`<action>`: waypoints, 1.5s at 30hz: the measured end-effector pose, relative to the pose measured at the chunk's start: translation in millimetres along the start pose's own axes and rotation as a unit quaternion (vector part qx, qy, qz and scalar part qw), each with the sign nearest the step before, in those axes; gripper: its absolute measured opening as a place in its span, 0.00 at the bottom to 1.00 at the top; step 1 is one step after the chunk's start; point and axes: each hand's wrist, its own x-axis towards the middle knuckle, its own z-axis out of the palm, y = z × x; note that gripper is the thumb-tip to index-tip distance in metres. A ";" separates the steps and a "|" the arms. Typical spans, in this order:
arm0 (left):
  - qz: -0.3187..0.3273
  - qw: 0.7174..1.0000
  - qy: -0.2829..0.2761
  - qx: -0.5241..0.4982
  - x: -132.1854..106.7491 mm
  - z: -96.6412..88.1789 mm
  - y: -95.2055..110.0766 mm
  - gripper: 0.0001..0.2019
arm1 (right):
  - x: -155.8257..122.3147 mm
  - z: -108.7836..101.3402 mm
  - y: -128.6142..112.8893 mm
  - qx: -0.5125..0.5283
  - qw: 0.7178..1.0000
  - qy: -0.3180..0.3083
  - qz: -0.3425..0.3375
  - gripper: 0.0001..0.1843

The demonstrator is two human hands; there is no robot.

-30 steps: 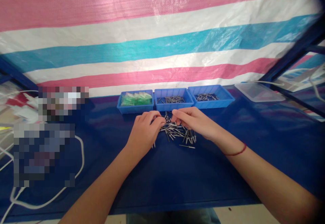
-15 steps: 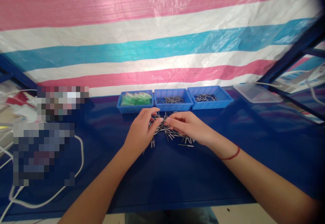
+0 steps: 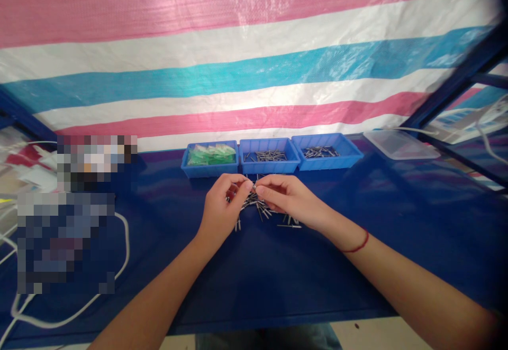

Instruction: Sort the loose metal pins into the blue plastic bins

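My left hand (image 3: 223, 208) and my right hand (image 3: 286, 198) meet fingertip to fingertip just above a loose pile of small metal pins (image 3: 265, 211) on the blue table (image 3: 278, 270). Both hands are pinched closed. A small metal pin shows between the fingertips where they touch. Behind the pile stand three blue trays in a row. The left tray (image 3: 209, 167) holds green plastic parts, the middle tray (image 3: 268, 166) and the right tray (image 3: 329, 159) hold metal pins.
A clear plastic lid or tray (image 3: 400, 145) lies at the back right. A white cable (image 3: 99, 292) loops over the table at the left beside blurred-out items. A striped pink, white and blue tarp (image 3: 238, 75) hangs behind the trays.
Both hands rose slightly off the pile and drew together. The right hand shifted left until its fingertips met the left hand's in a pinch.
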 end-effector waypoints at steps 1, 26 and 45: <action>0.003 1.000 0.000 -0.001 0.1 -0.2 0.0 0.08 | 0.3 0.1 0.0 -0.001 1.000 -0.003 0.005 0.15; 0.043 0.995 -0.092 0.021 1.9 1.1 -2.5 0.07 | -2.4 -1.0 -6.4 -0.072 0.979 0.156 -0.111 0.12; 0.248 0.903 -0.251 0.245 -9.4 14.9 1.6 0.10 | 3.5 -98.2 -3.1 -0.467 0.730 0.488 -0.100 0.19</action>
